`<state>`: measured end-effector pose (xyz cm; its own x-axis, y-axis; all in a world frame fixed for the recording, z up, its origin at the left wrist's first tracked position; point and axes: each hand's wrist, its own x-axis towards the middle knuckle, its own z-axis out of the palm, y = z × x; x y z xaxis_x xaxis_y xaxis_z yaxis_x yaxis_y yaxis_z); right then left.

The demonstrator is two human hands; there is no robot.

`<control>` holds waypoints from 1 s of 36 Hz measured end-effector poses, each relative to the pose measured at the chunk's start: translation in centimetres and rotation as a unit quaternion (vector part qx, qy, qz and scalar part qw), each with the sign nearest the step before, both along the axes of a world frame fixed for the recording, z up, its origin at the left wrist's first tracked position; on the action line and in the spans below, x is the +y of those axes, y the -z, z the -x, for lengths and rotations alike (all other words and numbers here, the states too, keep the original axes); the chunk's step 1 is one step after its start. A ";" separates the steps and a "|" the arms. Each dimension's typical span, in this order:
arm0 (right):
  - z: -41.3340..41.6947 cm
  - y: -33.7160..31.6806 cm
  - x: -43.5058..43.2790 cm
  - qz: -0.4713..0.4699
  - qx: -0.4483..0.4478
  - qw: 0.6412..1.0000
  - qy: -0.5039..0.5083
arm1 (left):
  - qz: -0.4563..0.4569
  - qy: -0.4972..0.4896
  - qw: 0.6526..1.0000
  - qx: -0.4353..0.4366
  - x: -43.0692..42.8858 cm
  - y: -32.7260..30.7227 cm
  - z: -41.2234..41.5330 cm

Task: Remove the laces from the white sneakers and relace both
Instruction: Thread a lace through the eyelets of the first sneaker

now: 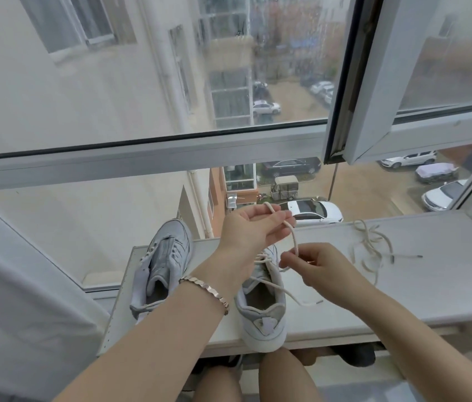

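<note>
Above the part-laced sneaker (261, 311) its lace (293, 236) is pinched by the right hand (313, 265) and gripped by the left hand (250, 232); a bare sneaker (162, 265) left of it and a loose lace (368, 242) right of it are taken to mean that relacing is not yet done.

Two white sneakers (168, 256) (261, 314), two laces (292, 236) (371, 248), two hands (252, 227) (316, 265) and one bracelet (206, 288) are in view.
</note>
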<state>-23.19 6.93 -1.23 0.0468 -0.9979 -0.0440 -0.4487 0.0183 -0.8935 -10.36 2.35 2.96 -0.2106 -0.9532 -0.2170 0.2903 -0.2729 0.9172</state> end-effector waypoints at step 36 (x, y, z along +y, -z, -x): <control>-1.4 3.6 1.2 0.008 -0.334 0.918 0.215 | 0.156 -0.160 0.814 -0.536 4.3 9.2 -0.4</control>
<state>-21.75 8.13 -4.79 -0.3401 -0.9309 -0.1331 0.2449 0.0490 -0.9683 -9.91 6.66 -6.25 0.2112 -0.9657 0.1507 -0.7128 -0.0467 0.6998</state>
